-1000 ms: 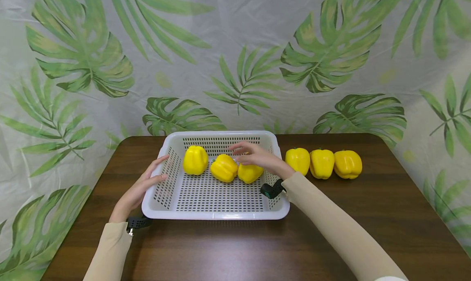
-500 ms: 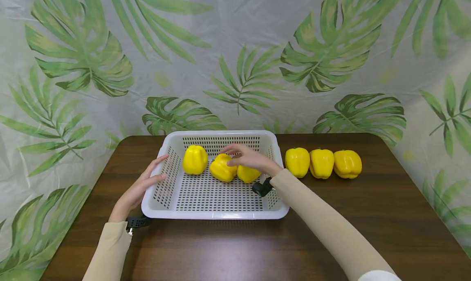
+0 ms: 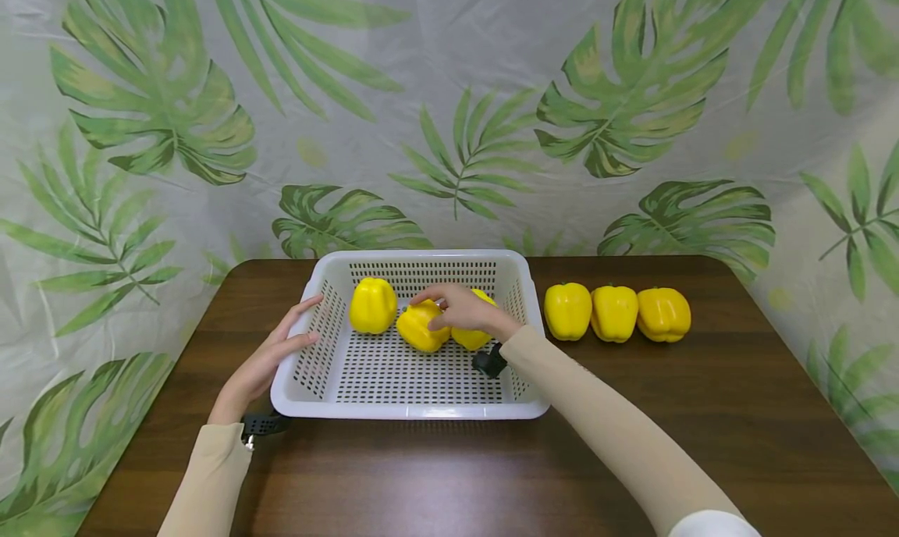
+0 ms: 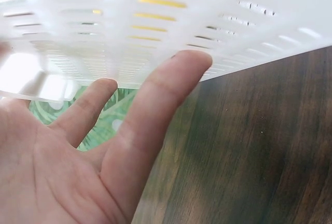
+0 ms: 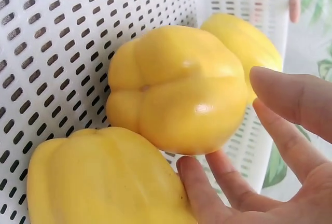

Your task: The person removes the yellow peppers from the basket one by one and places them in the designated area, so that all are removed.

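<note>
I saw left hand (image 3: 261, 359) near, fingers extended against left side of white basket (image 3: 410, 412). Right hand (image 3: 463, 309) gripped middle yellow pepper (image 3: 419, 331) in basket, between left pepper (image 3: 373, 307) and right pepper (image 3: 470, 339). Three-pepper row (image 3: 614, 313) sat right of basket; leaf-print cloth (image 3: 463, 123) far behind.

From above, the head view faces forward and down at the basket (image 3: 442, 412) both wrist views share up close.
</note>
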`<state>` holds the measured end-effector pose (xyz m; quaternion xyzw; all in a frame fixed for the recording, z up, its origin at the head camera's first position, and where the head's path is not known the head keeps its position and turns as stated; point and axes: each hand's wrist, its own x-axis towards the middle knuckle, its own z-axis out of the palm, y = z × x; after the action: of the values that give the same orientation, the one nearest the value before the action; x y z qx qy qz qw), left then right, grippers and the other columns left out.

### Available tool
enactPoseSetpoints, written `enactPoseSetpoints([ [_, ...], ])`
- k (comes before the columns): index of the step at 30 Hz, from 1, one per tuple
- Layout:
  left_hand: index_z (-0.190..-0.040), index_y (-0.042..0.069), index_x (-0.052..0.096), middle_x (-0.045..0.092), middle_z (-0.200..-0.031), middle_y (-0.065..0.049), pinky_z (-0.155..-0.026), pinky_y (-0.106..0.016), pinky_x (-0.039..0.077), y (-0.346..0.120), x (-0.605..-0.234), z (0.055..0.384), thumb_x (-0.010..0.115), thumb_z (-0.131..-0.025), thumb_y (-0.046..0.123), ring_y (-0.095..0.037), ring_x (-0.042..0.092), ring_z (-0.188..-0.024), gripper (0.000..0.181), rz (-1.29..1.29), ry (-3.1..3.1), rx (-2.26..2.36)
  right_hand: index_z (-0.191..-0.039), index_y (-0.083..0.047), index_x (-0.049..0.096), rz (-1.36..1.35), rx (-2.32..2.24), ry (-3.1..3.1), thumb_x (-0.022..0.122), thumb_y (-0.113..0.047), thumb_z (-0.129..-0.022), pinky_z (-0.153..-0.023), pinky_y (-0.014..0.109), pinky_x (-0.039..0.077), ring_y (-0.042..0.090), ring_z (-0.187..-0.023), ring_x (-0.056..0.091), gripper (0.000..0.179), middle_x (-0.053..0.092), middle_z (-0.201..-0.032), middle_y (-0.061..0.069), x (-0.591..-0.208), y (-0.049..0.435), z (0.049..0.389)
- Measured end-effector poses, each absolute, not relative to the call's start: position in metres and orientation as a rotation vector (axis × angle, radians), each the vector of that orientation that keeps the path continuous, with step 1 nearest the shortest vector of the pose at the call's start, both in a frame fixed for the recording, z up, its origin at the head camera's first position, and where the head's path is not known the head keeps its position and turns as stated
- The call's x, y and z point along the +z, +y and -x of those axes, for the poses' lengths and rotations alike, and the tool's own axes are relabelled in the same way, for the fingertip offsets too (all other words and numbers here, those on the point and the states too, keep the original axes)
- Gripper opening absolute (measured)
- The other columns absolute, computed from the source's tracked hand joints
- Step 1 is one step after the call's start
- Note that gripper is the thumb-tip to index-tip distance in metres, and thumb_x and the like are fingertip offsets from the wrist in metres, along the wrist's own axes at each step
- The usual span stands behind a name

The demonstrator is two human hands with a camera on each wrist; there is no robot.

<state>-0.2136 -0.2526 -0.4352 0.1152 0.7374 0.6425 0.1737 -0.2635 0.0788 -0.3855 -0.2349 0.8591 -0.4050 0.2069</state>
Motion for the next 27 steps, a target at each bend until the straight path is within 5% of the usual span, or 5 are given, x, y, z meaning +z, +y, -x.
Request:
enactPoseSetpoints([
  [27, -0.151, 0.03, 0.014, 0.013, -0.152, -0.02, -0.077, -0.057, 0.051, -0.252, -0.435, 0.213, 0.049, -0.098, 0.023, -0.052, 0.043, -0.114, 0.064, -0.312, 2.103, 1.809, -0.135, -0.021, 0.05, 0.605, -1.055, 2.332, 0.066, -0.002, -0.085, -0.096, 0.043, 0.041, 0.025, -0.115, 0.045, 0.055, 0.041, -0.145, 0.007, -0.398, 0.069, 0.261],
])
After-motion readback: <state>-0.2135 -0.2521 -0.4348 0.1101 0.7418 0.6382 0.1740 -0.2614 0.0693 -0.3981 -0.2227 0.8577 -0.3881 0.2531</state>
